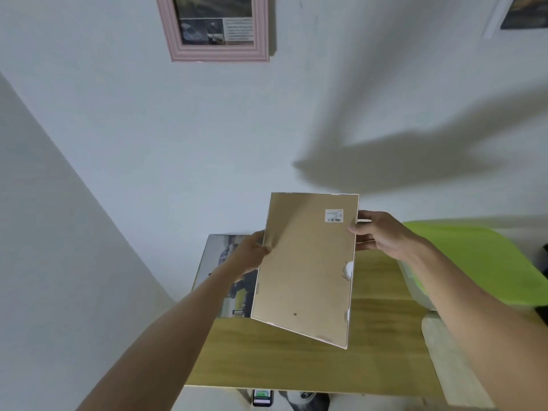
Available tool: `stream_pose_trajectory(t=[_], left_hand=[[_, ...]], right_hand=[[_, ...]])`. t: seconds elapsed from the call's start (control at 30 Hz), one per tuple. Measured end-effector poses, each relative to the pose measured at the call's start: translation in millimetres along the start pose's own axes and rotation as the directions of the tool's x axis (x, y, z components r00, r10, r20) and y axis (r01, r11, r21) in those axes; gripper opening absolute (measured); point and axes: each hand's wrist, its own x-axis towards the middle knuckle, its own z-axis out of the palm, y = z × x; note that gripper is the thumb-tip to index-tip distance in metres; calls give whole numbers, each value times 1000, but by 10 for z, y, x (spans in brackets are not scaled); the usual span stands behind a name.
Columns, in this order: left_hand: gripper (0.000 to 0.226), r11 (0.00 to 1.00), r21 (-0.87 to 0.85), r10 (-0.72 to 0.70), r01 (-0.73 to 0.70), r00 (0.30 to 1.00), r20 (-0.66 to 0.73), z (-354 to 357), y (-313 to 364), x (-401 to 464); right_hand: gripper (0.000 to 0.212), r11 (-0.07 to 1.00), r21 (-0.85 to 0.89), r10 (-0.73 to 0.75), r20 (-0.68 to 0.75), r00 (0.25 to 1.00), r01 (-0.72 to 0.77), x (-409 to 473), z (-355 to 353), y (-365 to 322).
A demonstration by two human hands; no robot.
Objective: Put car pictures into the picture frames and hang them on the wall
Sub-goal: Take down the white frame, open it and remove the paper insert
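I hold a picture frame (305, 268) with its brown back board facing me, above a wooden table (296, 360). A small barcode label sits near the board's top right corner. My left hand (252, 253) grips the frame's left edge. Gripping the right edge near the top is my right hand (379, 232). A car picture (219, 262) lies flat on the table's far left part, partly hidden by my left arm and the frame. A pink frame (213, 28) with a picture in it hangs on the white wall above.
A second picture (525, 13) hangs at the top right of the wall. A lime green box lid (480, 259) lies at the table's right side. A phone (261, 397) shows below the table's near edge. The wall stands close behind the table.
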Motion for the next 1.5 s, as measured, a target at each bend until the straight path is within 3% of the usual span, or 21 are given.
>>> stream_pose_trajectory(t=[0.2, 0.4, 0.53, 0.6, 0.7, 0.8, 0.93, 1.03, 1.13, 1.33, 1.43, 1.5], left_hand=[[45, 956, -265, -140, 125, 989, -40, 225, -137, 59], [42, 914, -315, -301, 257, 949, -99, 526, -391, 168], [38, 911, -276, -372, 307, 900, -226, 682, -623, 307], [36, 923, -201, -380, 330, 865, -326, 765, -725, 365], [30, 926, -75, -369, 371, 841, -395, 892, -854, 399], [15, 924, 75, -320, 374, 867, -382, 989, -943, 388], [21, 908, 234, -252, 349, 898, -362, 1011, -1083, 462], [41, 911, 256, -229, 324, 912, -340, 998, -1100, 471], [49, 925, 238, -210, 296, 920, -331, 976, -1140, 495], [28, 910, 326, -160, 257, 942, -295, 954, -1277, 490], [25, 915, 323, -143, 240, 945, -295, 953, -1282, 491], [25, 916, 328, -129, 230, 944, -302, 955, -1283, 491]], right_hand=[[26, 993, 96, 89, -186, 978, -72, 364, -62, 575], [69, 964, -107, 233, -87, 969, -242, 557, 146, 1270], [75, 957, -41, 277, -163, 947, -287, 649, 250, 1569], [71, 954, -42, 281, -210, 936, -296, 712, 291, 1712], [48, 938, -96, 293, -290, 911, -332, 767, 372, 1851], [37, 932, -124, 285, -331, 900, -341, 789, 461, 1940], [39, 925, -157, 273, -356, 894, -345, 827, 559, 1989], [38, 926, -166, 266, -353, 897, -340, 841, 634, 2028], [38, 929, -173, 249, -359, 899, -326, 839, 705, 2066], [31, 930, -205, 225, -343, 912, -306, 783, 785, 2124], [26, 905, -340, 101, -415, 904, -257, 711, 821, 2150], [21, 832, -479, 58, -426, 903, -279, 642, 842, 2151]])
